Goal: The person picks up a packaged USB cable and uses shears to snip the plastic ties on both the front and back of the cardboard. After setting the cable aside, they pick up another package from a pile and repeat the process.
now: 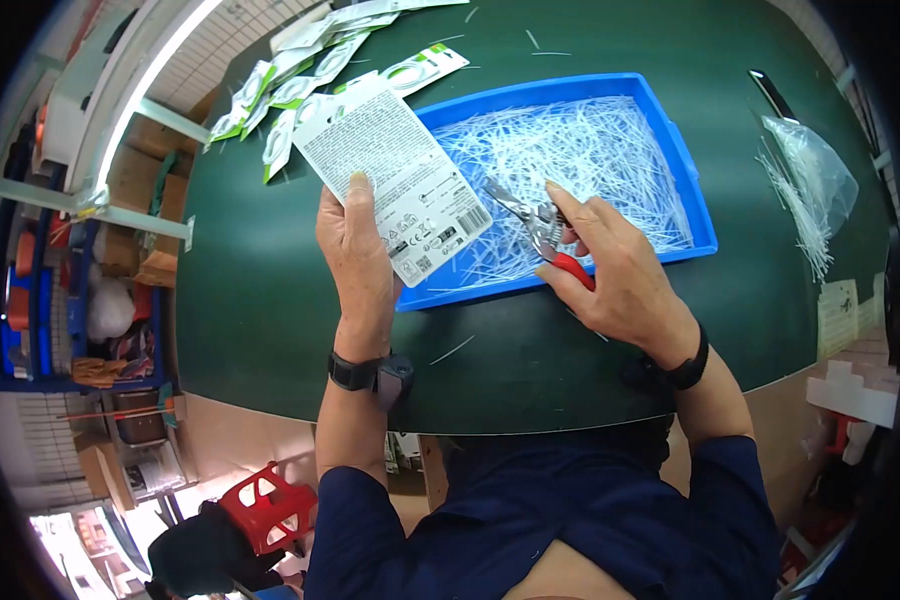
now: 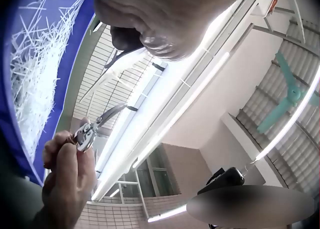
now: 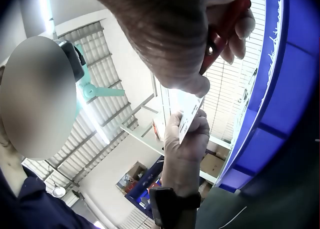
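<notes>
My left hand [image 1: 355,245] grips a white printed card pack [image 1: 395,165] along its lower left side, thumb over the face with small print and a barcode. The right hand [image 1: 625,270] holds red-handled pruning shears [image 1: 540,228], their metal blades pointing toward the card. The shears are over a blue tray [image 1: 560,90] heaped with thin white plastic strips [image 1: 590,150]. From the left wrist, the shears' metal head [image 2: 87,135] shows above the right fingers. In the right wrist view a red handle [image 3: 231,24] lies in the right hand, with the card [image 3: 191,118] beyond.
Several carded packs with white coiled contents [image 1: 315,75] lie at the table's back left. On the right are a clear plastic bag [image 1: 815,165] with white strips beside it and a dark, slim object [image 1: 770,95]. Loose strips are scattered on the green table [image 1: 260,290].
</notes>
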A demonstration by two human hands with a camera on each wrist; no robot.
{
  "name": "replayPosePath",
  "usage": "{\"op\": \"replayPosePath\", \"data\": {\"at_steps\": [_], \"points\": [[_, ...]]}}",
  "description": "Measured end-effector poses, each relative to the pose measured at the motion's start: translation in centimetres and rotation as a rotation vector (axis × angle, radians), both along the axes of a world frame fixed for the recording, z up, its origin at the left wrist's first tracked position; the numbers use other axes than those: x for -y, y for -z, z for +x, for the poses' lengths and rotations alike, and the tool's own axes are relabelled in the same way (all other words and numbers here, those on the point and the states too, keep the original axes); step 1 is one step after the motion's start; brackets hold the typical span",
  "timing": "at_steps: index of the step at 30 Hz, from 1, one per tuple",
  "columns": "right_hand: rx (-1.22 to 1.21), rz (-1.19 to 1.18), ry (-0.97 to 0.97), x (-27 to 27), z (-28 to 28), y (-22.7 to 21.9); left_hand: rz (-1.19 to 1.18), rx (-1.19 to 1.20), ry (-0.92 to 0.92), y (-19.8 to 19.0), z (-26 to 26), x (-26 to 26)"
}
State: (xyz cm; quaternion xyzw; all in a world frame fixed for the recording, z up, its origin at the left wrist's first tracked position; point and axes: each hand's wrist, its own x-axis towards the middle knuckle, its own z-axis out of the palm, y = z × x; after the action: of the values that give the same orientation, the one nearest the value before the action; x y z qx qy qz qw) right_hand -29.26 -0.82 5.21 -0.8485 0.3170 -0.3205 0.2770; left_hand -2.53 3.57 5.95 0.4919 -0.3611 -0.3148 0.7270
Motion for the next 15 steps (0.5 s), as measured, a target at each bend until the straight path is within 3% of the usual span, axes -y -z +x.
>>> {"op": "replayPosePath", "data": {"at_steps": [4, 9, 15], "points": [[-0.053, -0.032, 0.018, 0.2, -0.5, 0.2, -0.059, -0.124, 0.052, 1.0, -3.0, 0.3], [-0.081, -0.189, 0.052, 0.3, -0.2, 0.6, -0.058, -0.072, 0.057, 2.4, -3.4, -0.1], [-0.108, -0.211, 0.076, 0.5, -0.1, 0.4, 0.001, -0.053, 0.125, 3.2, -3.9, -0.6]]}}
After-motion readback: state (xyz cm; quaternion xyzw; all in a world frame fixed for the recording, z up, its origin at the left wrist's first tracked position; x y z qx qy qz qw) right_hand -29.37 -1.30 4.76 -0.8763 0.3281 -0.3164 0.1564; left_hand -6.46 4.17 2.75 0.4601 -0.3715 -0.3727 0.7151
